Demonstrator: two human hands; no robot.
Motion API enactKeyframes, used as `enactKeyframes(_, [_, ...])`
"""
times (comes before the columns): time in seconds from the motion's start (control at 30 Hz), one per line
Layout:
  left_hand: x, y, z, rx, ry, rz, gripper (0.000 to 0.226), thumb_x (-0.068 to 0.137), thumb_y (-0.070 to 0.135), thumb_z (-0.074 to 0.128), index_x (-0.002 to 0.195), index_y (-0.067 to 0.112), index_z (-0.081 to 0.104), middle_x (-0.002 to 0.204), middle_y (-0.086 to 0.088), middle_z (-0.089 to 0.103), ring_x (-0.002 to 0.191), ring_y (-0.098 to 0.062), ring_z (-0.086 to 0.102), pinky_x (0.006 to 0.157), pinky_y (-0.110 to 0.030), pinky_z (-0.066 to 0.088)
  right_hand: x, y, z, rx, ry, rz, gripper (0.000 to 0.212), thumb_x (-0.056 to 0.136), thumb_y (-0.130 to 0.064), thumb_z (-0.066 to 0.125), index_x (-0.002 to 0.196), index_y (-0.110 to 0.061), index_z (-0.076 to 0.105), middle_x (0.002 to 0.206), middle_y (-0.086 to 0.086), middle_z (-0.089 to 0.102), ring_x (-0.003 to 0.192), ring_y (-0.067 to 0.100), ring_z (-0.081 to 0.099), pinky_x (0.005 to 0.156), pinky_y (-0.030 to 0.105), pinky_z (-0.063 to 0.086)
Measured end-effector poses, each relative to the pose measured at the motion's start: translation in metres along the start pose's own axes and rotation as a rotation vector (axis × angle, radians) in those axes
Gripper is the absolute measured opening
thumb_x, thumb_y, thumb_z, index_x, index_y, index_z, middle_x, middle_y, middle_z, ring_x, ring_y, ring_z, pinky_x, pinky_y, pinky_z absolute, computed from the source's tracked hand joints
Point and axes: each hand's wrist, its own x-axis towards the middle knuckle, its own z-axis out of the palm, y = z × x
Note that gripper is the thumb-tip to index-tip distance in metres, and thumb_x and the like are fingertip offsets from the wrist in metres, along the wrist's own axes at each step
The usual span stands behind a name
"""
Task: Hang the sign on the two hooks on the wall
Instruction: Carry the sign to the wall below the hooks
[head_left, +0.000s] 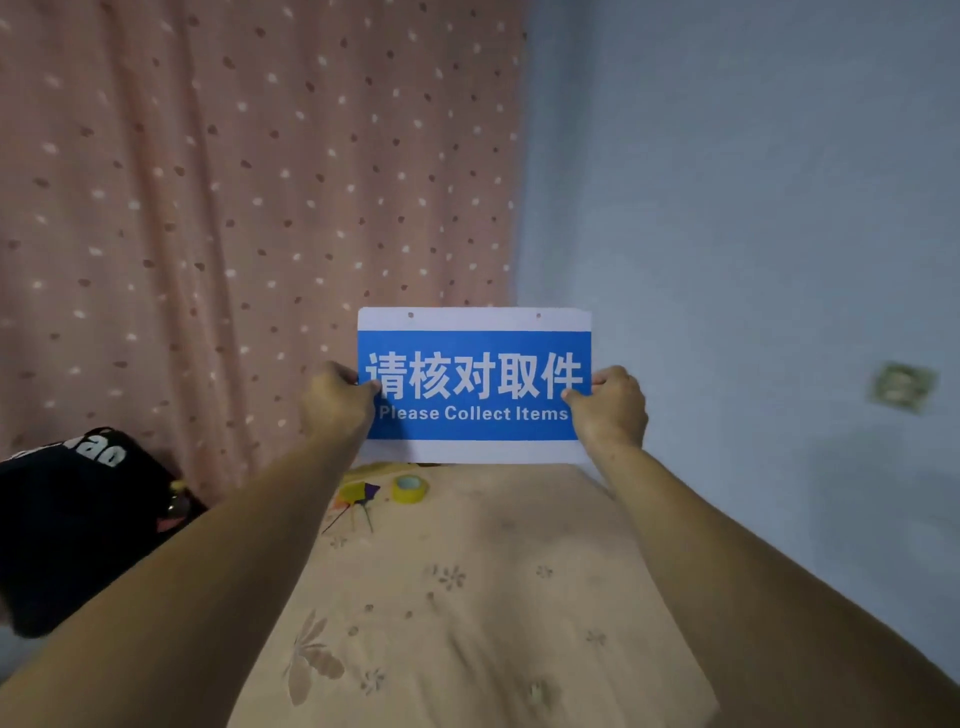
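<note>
A blue and white sign (474, 384) reading "Please Collect Items" is held upright in the air above the far end of a table. Two small holes sit in its white top strip. My left hand (335, 402) grips its left edge and my right hand (613, 408) grips its right edge, thumbs on the front face. Behind the sign are a pink dotted curtain (234, 208) and a pale blue wall (753, 208). No hooks are visible on the wall.
Below the sign a table with a beige flowered cloth (467, 597) carries a yellow tape roll (409, 488) and a coloured pinwheel (358, 496). A black bag (78, 519) stands at the left. A greenish patch (903, 387) is stuck on the wall at right.
</note>
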Motion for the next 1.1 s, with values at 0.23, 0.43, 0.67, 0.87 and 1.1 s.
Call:
enactKeyframes(0.23, [-0.067, 0.064, 0.143, -0.058, -0.238, 0.111, 0.022, 0.085, 0.025, 0.076, 0.093, 0.013, 0.059, 0.088, -0.007, 0.066, 0.081, -0.028, 0.063, 0.07, -0.04, 0.052, 0.035, 0.085, -0.139, -0.14, 0.218, 0.108, 0.026, 0.089, -0.03, 0.073, 0.1, -0.013, 0.057, 0.106, 0.004, 0.062, 0.08, 0.019, 0.059, 0.051, 0.022, 0.035])
enactKeyframes(0.43, [-0.147, 0.13, 0.264, -0.141, -0.404, 0.173, 0.023, 0.084, 0.024, 0.077, 0.093, 0.01, 0.062, 0.09, -0.005, 0.065, 0.079, -0.027, 0.059, 0.067, -0.034, 0.042, 0.067, 0.149, -0.261, -0.211, 0.4, 0.181, 0.025, 0.086, -0.03, 0.075, 0.096, -0.016, 0.056, 0.107, 0.007, 0.065, 0.082, 0.021, 0.063, 0.056, 0.026, 0.041])
enactKeyframes(0.67, [-0.232, 0.202, 0.381, -0.242, -0.574, 0.195, 0.024, 0.085, 0.026, 0.077, 0.098, 0.011, 0.062, 0.097, -0.007, 0.066, 0.086, -0.027, 0.063, 0.075, -0.04, 0.053, 0.095, 0.202, -0.379, -0.279, 0.574, 0.217, 0.027, 0.087, -0.03, 0.074, 0.097, -0.015, 0.055, 0.105, 0.006, 0.064, 0.081, 0.02, 0.064, 0.056, 0.026, 0.043])
enactKeyframes(0.87, [-0.286, 0.252, 0.453, -0.305, -0.669, 0.242, 0.024, 0.085, 0.025, 0.076, 0.097, 0.01, 0.062, 0.096, -0.006, 0.066, 0.084, -0.026, 0.061, 0.07, -0.037, 0.047, 0.111, 0.238, -0.446, -0.332, 0.699, 0.263, 0.026, 0.087, -0.028, 0.073, 0.098, -0.017, 0.053, 0.107, 0.004, 0.061, 0.084, 0.019, 0.06, 0.068, 0.032, 0.045])
enactKeyframes(1.1, [-0.328, 0.305, 0.539, -0.358, -0.794, 0.291, 0.025, 0.087, 0.026, 0.076, 0.1, 0.01, 0.062, 0.097, -0.006, 0.066, 0.083, -0.023, 0.059, 0.07, -0.035, 0.045, 0.142, 0.275, -0.496, -0.357, 0.842, 0.302, 0.028, 0.089, -0.028, 0.073, 0.102, -0.018, 0.051, 0.105, 0.0, 0.054, 0.087, 0.015, 0.056, 0.071, 0.029, 0.043])
